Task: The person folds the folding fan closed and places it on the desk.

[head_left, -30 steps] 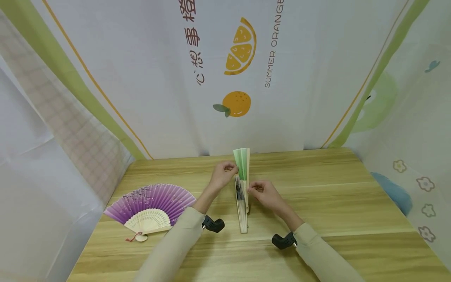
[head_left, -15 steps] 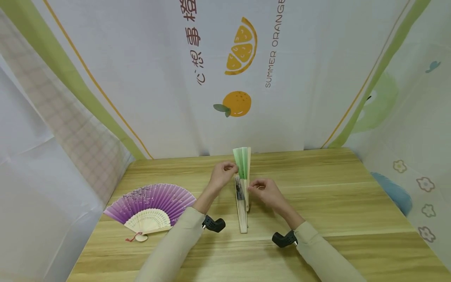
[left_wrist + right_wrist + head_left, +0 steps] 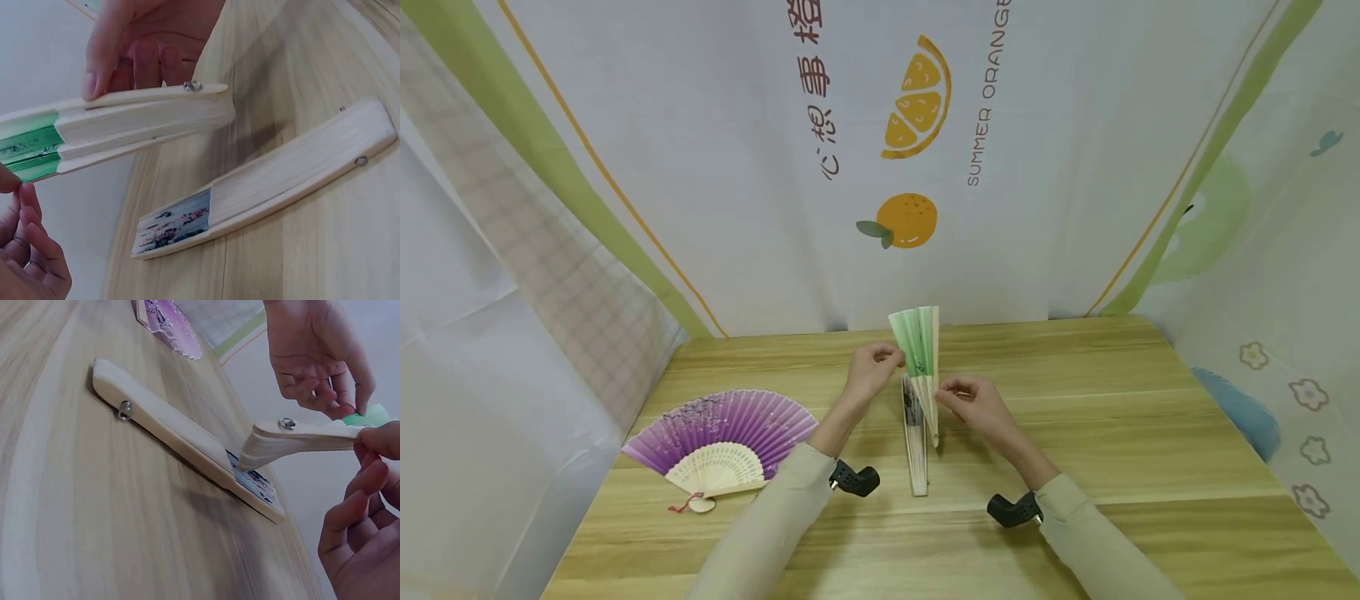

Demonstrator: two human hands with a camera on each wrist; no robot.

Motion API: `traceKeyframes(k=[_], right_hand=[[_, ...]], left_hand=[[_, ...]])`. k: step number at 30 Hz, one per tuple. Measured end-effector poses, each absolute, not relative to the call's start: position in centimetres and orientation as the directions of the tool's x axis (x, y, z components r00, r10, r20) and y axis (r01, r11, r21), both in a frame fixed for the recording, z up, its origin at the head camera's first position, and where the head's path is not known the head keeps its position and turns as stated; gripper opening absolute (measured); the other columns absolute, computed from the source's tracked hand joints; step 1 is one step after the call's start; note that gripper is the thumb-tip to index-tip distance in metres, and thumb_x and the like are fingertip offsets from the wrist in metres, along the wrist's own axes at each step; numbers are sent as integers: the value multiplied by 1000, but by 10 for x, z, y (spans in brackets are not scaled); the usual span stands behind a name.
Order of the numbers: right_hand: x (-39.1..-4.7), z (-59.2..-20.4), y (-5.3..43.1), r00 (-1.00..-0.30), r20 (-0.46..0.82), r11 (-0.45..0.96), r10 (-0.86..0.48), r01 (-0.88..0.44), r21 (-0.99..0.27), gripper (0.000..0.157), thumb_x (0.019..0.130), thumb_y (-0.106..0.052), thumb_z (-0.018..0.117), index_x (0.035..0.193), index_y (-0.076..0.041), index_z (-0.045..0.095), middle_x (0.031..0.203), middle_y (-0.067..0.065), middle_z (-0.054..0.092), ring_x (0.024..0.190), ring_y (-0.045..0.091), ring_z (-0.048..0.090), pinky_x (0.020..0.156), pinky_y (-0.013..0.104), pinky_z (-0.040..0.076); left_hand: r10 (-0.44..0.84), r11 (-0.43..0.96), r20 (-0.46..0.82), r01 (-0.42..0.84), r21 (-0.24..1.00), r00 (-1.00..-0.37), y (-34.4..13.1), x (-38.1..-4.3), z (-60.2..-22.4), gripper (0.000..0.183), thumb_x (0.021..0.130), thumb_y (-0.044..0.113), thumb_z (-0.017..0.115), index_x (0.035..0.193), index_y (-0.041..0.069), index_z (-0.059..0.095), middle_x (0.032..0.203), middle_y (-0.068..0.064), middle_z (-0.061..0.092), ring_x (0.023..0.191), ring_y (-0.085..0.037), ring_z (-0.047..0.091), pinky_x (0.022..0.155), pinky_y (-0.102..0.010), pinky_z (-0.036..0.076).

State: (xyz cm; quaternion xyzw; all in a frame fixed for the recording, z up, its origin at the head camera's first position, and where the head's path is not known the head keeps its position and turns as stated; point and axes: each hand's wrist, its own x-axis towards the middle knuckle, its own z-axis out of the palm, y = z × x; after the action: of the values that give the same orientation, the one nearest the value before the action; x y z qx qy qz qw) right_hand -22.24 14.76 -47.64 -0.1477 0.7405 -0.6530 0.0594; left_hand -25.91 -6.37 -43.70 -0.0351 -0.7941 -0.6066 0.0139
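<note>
A green folding fan point(image 3: 917, 337), slightly spread, is held up above the table between both hands. The left hand point(image 3: 874, 369) pinches the fan's left edge at the green leaf, as the left wrist view shows with its fingertips point(image 3: 28, 190). On the other side, the right hand point(image 3: 976, 406) pinches the pale outer rib with thumb and fingers. Below lies a closed folding fan point(image 3: 916, 450) with a dark floral leaf, flat on the wood; in the left wrist view the closed fan point(image 3: 262, 181) shows a metal rivet. Neither hand touches it.
A spread purple folding fan point(image 3: 726, 425) with a red cord lies at the left of the wooden table point(image 3: 1112, 450). A white curtain point(image 3: 1015, 250) printed with oranges hangs along the back edge, and more cloth hangs at both sides.
The green fan has spread wider, its leaf opening leftward and its pivot end shifting right, off the closed fan. The right hand has moved slightly right; the left hand stays nearly in place.
</note>
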Motion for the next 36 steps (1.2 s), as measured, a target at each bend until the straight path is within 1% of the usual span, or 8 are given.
traceKeyframes(k=[5, 11, 14, 19, 23, 29, 33, 36], right_hand=[[-225, -477, 146, -948, 90, 95, -306, -125, -988, 20, 101, -12, 65, 108, 7, 67, 78, 8, 53, 56, 11, 40, 53, 27, 36], [-225, -476, 148, -932, 71, 94, -356, -111, -989, 21, 103, -14, 62, 111, 4, 69, 73, 8, 49, 62, 15, 43, 58, 28, 36], [-225, -475, 147, -923, 75, 99, -377, -121, -988, 20, 104, -15, 62, 109, 3, 69, 73, 9, 48, 64, 16, 44, 60, 28, 37], [-226, -478, 147, -925, 78, 102, -371, -124, -987, 17, 104, -12, 60, 103, 4, 67, 74, 8, 49, 64, 16, 45, 61, 29, 39], [-226, -479, 148, -931, 76, 101, -356, -119, -988, 17, 103, -11, 60, 102, 5, 66, 72, 5, 48, 63, 16, 45, 60, 29, 39], [-226, -477, 149, -933, 63, 91, -353, -102, -991, 18, 104, -13, 60, 106, 5, 66, 70, 4, 47, 62, 15, 43, 59, 30, 37], [-225, -475, 149, -934, 68, 92, -351, -107, -990, 20, 104, -12, 60, 108, 7, 66, 70, 4, 47, 62, 15, 43, 59, 30, 36], [-225, -475, 150, -932, 76, 90, -354, -115, -989, 22, 104, -13, 60, 109, 8, 65, 70, 5, 47, 63, 15, 43, 59, 30, 36]], left_hand=[[58, 258, 63, 76, 963, -996, -61, -257, -431, 15, 97, 10, 63, 93, 0, 74, 102, -7, 69, 94, -19, 56, 76, -32, 43], [70, 209, 59, 72, 975, -996, -59, -255, -428, 16, 96, 9, 62, 91, -2, 72, 91, -6, 66, 79, -15, 51, 64, -25, 41], [82, 184, 42, 56, 981, -996, -60, -255, -429, 17, 98, 9, 61, 95, -3, 72, 91, -7, 67, 79, -16, 54, 62, -24, 42], [136, 188, 8, 34, 982, -991, -61, -253, -434, 18, 99, 11, 63, 105, -4, 72, 98, -13, 67, 80, -22, 55, 62, -24, 43], [216, 242, -21, 32, 970, -976, -62, -251, -440, 18, 100, 11, 63, 107, -4, 71, 98, -19, 66, 73, -17, 52, 59, -23, 41], [295, 284, -12, 75, 956, -955, -63, -244, -446, 17, 101, 10, 62, 103, -5, 70, 97, -23, 65, 63, -11, 46, 57, -23, 39], [313, 289, -10, 85, 954, -950, -63, -240, -448, 17, 101, 10, 63, 103, -5, 70, 94, -21, 66, 66, -11, 49, 58, -25, 43], [313, 297, -11, 87, 951, -950, -63, -238, -449, 17, 101, 11, 64, 102, -4, 71, 91, -12, 66, 70, -11, 52, 63, -32, 50]])
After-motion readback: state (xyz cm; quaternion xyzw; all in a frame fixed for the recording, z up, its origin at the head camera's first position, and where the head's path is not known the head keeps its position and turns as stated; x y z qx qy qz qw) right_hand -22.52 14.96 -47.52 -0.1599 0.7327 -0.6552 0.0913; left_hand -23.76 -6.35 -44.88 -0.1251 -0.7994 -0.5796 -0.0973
